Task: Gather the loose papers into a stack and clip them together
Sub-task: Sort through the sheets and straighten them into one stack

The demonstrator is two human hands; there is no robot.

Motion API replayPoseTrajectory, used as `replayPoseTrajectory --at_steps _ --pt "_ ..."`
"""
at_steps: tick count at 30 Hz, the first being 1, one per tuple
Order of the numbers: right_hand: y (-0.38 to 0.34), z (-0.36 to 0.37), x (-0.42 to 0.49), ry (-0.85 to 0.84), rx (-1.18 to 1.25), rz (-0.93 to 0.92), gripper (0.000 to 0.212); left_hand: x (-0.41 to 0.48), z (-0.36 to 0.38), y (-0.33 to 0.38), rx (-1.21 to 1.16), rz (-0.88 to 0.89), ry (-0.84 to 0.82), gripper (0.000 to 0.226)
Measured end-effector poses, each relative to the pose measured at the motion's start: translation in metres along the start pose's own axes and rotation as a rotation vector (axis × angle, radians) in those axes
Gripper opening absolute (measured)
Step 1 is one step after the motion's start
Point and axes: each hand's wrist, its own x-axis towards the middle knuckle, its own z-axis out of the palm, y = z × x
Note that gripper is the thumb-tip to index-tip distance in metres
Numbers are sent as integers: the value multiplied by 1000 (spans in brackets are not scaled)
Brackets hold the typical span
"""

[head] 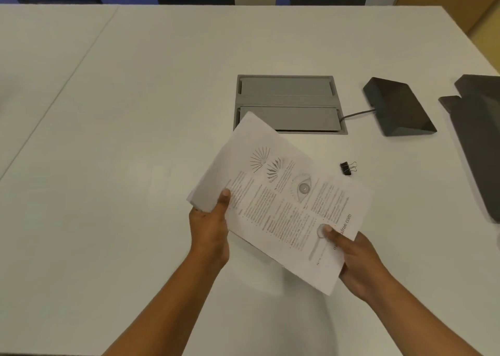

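Both hands hold a stack of printed papers (pixel 281 193) above the white table (pixel 121 139), turned at an angle. The top sheet shows text and drawings of an eye and sunbursts. My left hand (pixel 209 228) grips the stack's left edge with the thumb on top. My right hand (pixel 357 263) grips the near right corner, thumb pressed on the page. A small black binder clip (pixel 347 168) lies on the table just beyond the papers' right edge, apart from both hands.
A grey recessed cable box (pixel 289 95) sits in the table behind the papers. To the right stand a dark wedge-shaped device (pixel 397 106) with a cable and another dark object (pixel 481 139) at the table's right edge.
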Motion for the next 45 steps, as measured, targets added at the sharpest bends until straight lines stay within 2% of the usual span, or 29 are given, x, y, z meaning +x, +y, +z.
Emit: replayPoseTrajectory --at_steps 3,5,6,8,11,13,18,25,28,30,32,33,35,38,40,42,43,44,45 --pt "-16 -12 5 50 -150 -119 31 14 -25 3 51 -6 -239 78" --pt "-26 -26 10 80 -242 -175 30 24 -41 4 43 -90 -403 96" --pt "-31 -32 13 98 -286 -201 30 28 -44 5 67 -133 -470 98" --pt "-37 -39 19 112 -359 -241 34 33 -43 5 221 -141 -542 86" --pt "-39 -43 24 120 -395 -273 37 37 -28 -2 475 -26 -527 53" --pt "-36 -42 29 111 -390 -278 32 38 -21 -6 505 50 -493 43" --pt "-29 -42 38 88 -379 -288 31 42 -26 -14 625 222 -426 31" --pt "-19 -46 50 157 -404 -279 63 42 -27 -23 685 243 -384 34" --pt "-26 -45 49 114 -422 -286 51 40 -22 -20 757 312 -366 28" --pt "-37 -41 45 165 -567 -376 67 35 -15 -9 827 372 -339 31" --pt "-58 -32 40 306 -885 -553 94 30 -3 11 953 489 -330 37" --pt "-69 -25 37 334 -1022 -646 100 26 5 22 1045 577 -351 36" --pt "-88 -4 33 192 -1185 -754 91 19 22 41 1200 738 -424 32" --pt "-101 24 36 -108 -1304 -678 55 11 42 60 1324 942 -555 34" --pt "-102 32 39 -181 -1260 -651 40 9 51 68 1310 1177 -593 29" --pt "-102 32 39 -157 -1073 -593 43 11 54 70 1228 1463 -454 33" --pt "-101 29 40 -133 -970 -563 39 13 54 69 1163 1531 -324 44" --pt "-101 27 40 -109 -864 -539 29 15 54 68 1098 1511 -202 62" --pt "-99 24 40 -90 -749 -507 18 18 53 66 1020 1398 -116 82"
